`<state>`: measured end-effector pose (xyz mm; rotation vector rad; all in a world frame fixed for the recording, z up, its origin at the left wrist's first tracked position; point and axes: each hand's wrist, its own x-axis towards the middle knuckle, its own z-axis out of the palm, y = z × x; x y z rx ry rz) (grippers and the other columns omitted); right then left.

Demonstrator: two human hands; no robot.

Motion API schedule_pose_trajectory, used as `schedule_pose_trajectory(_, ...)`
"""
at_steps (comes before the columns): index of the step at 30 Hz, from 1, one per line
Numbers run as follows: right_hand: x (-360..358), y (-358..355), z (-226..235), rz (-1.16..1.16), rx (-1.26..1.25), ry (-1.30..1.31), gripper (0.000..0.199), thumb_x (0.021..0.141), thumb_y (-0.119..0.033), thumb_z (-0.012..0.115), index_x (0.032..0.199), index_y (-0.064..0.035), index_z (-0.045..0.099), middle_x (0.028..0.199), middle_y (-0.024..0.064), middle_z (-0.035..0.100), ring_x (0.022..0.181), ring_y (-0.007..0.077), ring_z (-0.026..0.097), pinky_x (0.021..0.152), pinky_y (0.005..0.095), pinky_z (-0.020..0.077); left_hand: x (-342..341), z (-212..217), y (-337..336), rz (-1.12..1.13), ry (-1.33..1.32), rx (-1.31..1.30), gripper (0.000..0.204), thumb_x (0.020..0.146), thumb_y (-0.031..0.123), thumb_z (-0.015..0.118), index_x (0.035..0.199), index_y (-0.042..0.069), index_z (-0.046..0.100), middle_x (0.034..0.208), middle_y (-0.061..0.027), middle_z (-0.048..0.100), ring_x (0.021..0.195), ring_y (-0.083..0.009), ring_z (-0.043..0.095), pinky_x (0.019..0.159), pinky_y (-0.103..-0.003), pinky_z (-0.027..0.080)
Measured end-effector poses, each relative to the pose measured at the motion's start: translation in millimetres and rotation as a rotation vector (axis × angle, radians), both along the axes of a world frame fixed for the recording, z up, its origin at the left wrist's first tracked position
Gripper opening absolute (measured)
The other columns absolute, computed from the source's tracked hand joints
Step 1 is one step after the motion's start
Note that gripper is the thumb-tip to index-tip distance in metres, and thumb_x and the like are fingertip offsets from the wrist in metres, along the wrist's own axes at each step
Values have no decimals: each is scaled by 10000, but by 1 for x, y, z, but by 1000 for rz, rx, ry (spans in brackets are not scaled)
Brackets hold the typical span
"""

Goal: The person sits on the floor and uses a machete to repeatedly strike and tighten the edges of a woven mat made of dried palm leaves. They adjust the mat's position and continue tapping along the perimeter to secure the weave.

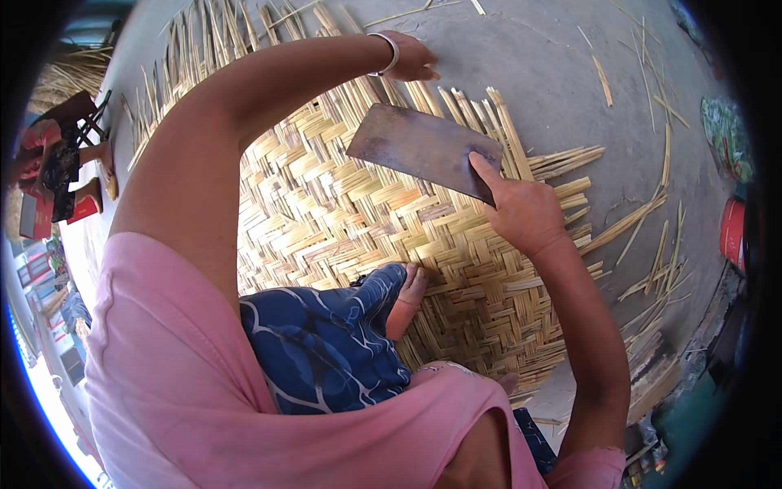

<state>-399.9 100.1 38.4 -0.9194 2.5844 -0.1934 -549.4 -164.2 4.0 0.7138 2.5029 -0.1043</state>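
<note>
A half-woven bamboo mat (342,204) lies on the grey concrete floor (538,57), its loose strip ends fanning out at the far side. My right hand (525,213) grips a broad, dark metal cleaver (419,147) by its handle end, the forefinger stretched along the blade, which hovers flat over the mat. My left hand (407,59), with a silver bangle on the wrist, reaches to the far edge and presses on the loose strip ends (464,102). My bare foot (407,301) rests on the weave.
Loose bamboo strips (652,236) lie scattered on the floor to the right. A red container (733,232) stands at the right rim. A bundle of strips (61,77) and dark and red objects (57,175) sit at the left.
</note>
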Motion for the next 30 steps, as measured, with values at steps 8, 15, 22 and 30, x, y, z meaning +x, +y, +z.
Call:
schedule_pose_trajectory(8,1,-2,3,16,18,-39,652,789,-272,641,1396,-221,407,761,112,653,658,308,639,593,428,503,15,-5,21,-330,118,53,311,900,426,497,1012,199,677,1081,-36,571,1097,-224,486,944,-414,381)
schedule_pose_trajectory(15,4,-1,-1,35,21,-2,672,774,-254,653,1396,-207,402,748,104,649,649,304,636,581,427,499,9,-15,29,-133,-85,-91,487,920,563,405,1102,188,657,1028,-89,645,1013,-291,590,895,-433,434)
schedule_pose_trajectory(22,-3,2,4,40,-20,101,600,758,-172,598,1343,-183,466,645,63,630,609,256,645,552,390,510,0,1,35,-171,-133,-266,583,919,605,363,1037,135,687,955,-128,672,972,-325,609,881,-437,446)
schedule_pose_trajectory(30,-24,-7,1,-10,12,112,604,770,-153,587,1356,-191,445,720,95,663,670,301,659,599,421,519,-22,0,13,48,-247,-283,625,936,599,334,1044,97,690,1015,-171,657,987,-353,591,910,-446,423)
